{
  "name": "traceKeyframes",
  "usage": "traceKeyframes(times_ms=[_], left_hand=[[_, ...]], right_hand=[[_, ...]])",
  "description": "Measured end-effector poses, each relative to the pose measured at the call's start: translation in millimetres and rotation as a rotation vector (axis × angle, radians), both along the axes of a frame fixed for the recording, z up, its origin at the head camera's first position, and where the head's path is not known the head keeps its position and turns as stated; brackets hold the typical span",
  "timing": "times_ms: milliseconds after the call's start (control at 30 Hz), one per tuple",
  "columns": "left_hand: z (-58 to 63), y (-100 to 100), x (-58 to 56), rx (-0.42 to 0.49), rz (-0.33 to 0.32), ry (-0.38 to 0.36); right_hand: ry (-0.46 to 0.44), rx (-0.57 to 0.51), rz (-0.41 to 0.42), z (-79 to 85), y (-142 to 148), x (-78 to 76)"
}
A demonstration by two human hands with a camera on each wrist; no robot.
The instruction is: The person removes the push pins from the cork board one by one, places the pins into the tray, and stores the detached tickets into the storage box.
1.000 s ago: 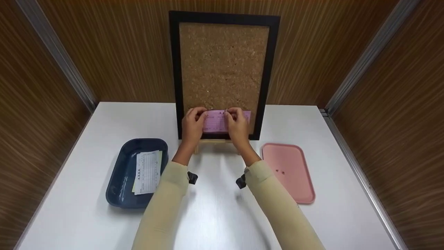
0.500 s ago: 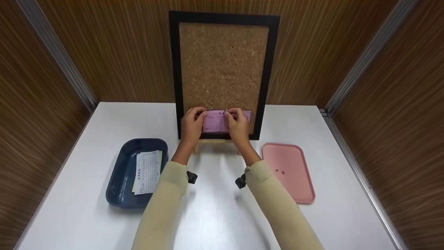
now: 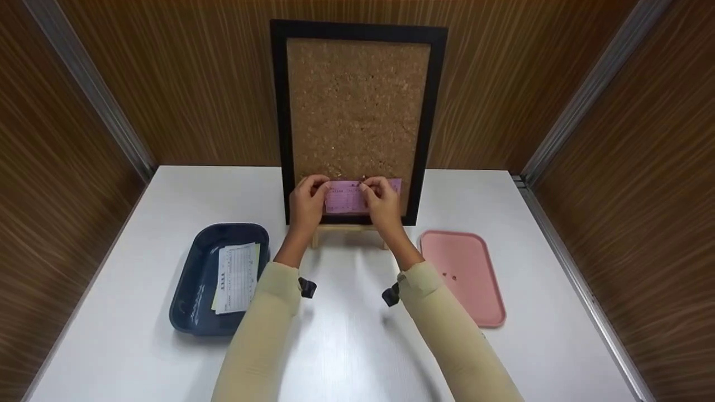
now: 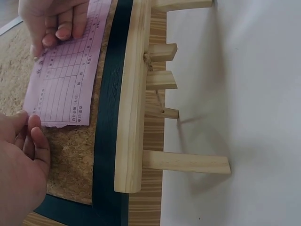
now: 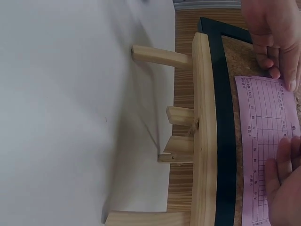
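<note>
A pink printed receipt slip [image 3: 345, 197] lies flat against the lower part of a black-framed cork board [image 3: 360, 106]. My left hand [image 3: 307, 204] pinches the slip's upper left corner between thumb and forefinger. At the top edge, right of its middle, my right hand [image 3: 384, 205] pinches a tiny shiny thumbtack [image 4: 35, 59], mostly covered by the fingertips. In the right wrist view, the slip [image 5: 258, 117] shows its printed grid, with the left hand [image 5: 277, 37] at its upper end and the right hand [image 5: 288, 188] over its top edge.
A wooden easel [image 4: 129, 117] bears the board on the white table [image 3: 346, 335]. To the left, a dark blue tray [image 3: 187, 290] holds white and yellow slips [image 3: 237, 279]. On the right, a pink tray [image 3: 475, 301] carries small dark pieces [image 3: 453, 277]. Wood-grained walls surround the table.
The head view has shifted very slightly. Both hands stay at the slip's top edge, with only tiny finger movement, and the slip keeps its place on the board.
</note>
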State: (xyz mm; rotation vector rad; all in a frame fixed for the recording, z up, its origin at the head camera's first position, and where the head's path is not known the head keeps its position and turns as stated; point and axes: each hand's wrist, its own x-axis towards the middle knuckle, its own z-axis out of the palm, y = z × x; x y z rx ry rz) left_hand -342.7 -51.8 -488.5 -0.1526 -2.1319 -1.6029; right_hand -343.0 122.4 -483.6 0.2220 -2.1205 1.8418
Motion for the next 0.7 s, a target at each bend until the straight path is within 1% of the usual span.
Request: traceKeyframes(times_ms=[133, 233, 400, 567, 700], left_hand=[[-0.8, 0.0, -0.1, 0.01, -0.002, 0.002], [-0.8, -0.2, 0.7, 0.01, -0.003, -0.004], [-0.9, -0.8, 3.3, 0.02, -0.008, -0.013], [0.4, -0.7, 10.4, 0.065, -0.024, -0.026], [3.2, -2.0, 18.3, 0.089, -0.023, -0.022]], right_hand=[[-0.004, 0.007, 0.012, 0.2, 1.7, 2.1], [-0.004, -0.009, 0.022, 0.0, 2.8, 4.0], [0.035, -0.009, 0.027, -0.5, 6.4, 6.4], [0.033, -0.023, 0.045, 3.8, 11.2, 13.4], [0.026, -0.046, 0.071, 6.7, 17.3, 19.8]])
